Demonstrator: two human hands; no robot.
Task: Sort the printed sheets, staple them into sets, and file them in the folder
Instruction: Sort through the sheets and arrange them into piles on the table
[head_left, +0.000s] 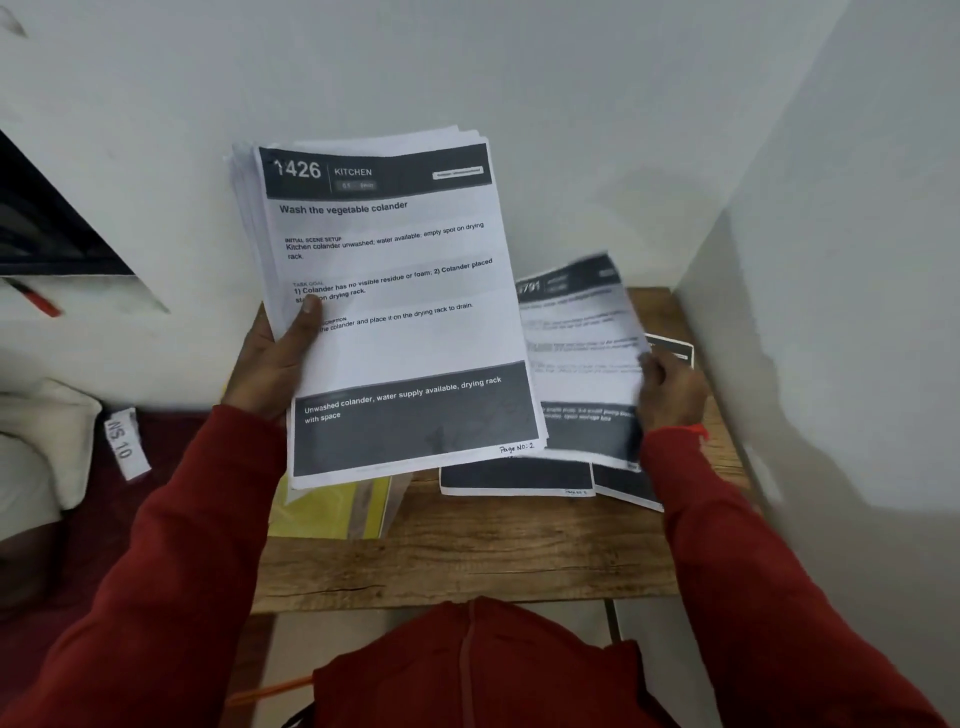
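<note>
sorting is the step underway, judging by how things lie: left hand (270, 364) holds the main stack of printed sheets (384, 312) raised above the wooden table (467, 551), thumb curled over the front of the top sheet and the other fingers hidden behind, so the stack tilts toward the head cam and the header "1426 kitchen" and handwritten "page no: 2" can be read, prob to decide which pile it belongs in. right hand (670, 389) pinches a single sheet (576, 353) by its right edge, just above the table's far right part; that sheet is blurred, likely in motion toward or from the piles, can't tell which. below it, flat on the table, lie sorted sheets (519, 480), at least two overlapping, only their dark bottom bands showing. a yellow folder (337, 512) sits on the table's left edge, partly under the raised stack, within reach for filing later. no stapler visible. a white tag marked "ns 10" (124, 441) lies left of the table. nothing stapled yet as far as shown, so the task seems early.
</note>
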